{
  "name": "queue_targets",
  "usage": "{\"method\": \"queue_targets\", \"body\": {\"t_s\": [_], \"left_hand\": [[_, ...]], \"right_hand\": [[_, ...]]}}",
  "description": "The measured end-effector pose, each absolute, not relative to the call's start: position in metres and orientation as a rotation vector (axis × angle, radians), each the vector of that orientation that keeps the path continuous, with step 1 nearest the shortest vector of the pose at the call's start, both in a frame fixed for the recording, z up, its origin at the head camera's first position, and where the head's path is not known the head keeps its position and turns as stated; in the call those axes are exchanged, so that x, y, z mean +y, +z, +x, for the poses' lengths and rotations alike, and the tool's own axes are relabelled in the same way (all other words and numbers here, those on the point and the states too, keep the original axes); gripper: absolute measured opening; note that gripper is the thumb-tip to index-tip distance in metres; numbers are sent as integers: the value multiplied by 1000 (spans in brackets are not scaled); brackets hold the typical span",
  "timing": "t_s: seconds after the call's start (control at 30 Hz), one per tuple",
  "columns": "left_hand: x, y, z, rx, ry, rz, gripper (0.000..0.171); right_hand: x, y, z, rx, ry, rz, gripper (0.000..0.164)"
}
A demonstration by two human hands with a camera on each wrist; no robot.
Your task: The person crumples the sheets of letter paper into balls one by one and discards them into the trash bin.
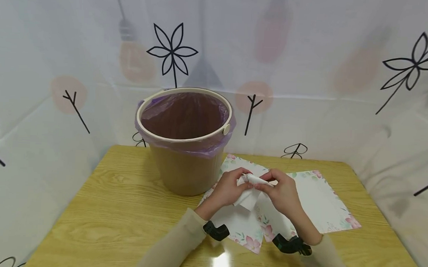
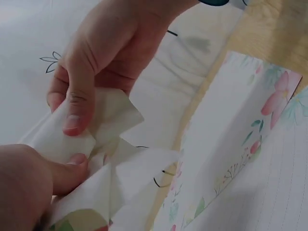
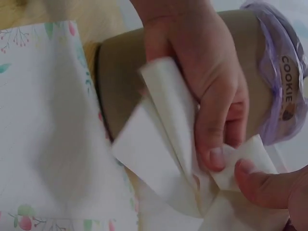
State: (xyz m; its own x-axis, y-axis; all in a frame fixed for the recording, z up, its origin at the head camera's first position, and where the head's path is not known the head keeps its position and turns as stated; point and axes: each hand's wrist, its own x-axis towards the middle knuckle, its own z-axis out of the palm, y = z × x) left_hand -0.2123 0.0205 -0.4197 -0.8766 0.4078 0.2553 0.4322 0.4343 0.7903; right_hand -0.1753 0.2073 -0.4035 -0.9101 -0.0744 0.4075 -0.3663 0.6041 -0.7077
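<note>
Above the table, a creased, folded piece of white paper [image 1: 249, 199] is pinched between both hands. My left hand [image 1: 229, 187] grips its left side with thumb and fingers. On the other side my right hand [image 1: 284, 193] pinches it, thumb and fingertips close to those of the left. In the left wrist view the paper [image 2: 118, 113] shows sharp folds and a coloured print at its lower end. The right wrist view has the left thumb pressing on the paper [image 3: 154, 159], with several layers fanned out.
Flower-bordered white sheets [image 1: 316, 199] lie under and to the right of the hands on the wooden table [image 1: 124, 217]. A beige bucket [image 1: 187, 168] with a purple liner bag [image 1: 202, 149] stands behind the left hand. A patterned curtain [image 1: 309, 82] hangs at the back.
</note>
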Motion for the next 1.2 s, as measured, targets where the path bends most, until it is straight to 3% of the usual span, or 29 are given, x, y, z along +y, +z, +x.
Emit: {"method": "queue_targets", "body": {"t_s": [0.13, 0.53, 0.8, 1.03, 1.2], "left_hand": [[20, -421, -214, -2640, -1594, -723, 24], [21, -411, -209, -2484, -2241, -564, 36], [21, -416, -210, -2442, -2241, -564, 32], [21, -417, -210, -2440, -2167, -652, 40], [21, -415, -209, -2377, -2217, -701, 38]], "right_hand": [[203, -404, -175, -2326, 1033, 476, 28], [202, -410, -177, -2088, 725, 745, 34], [208, -416, -176, -2127, 814, 789, 29], [211, -417, -173, -2157, 834, 784, 23], [214, -416, -173, -2229, 883, 630, 41]]}}
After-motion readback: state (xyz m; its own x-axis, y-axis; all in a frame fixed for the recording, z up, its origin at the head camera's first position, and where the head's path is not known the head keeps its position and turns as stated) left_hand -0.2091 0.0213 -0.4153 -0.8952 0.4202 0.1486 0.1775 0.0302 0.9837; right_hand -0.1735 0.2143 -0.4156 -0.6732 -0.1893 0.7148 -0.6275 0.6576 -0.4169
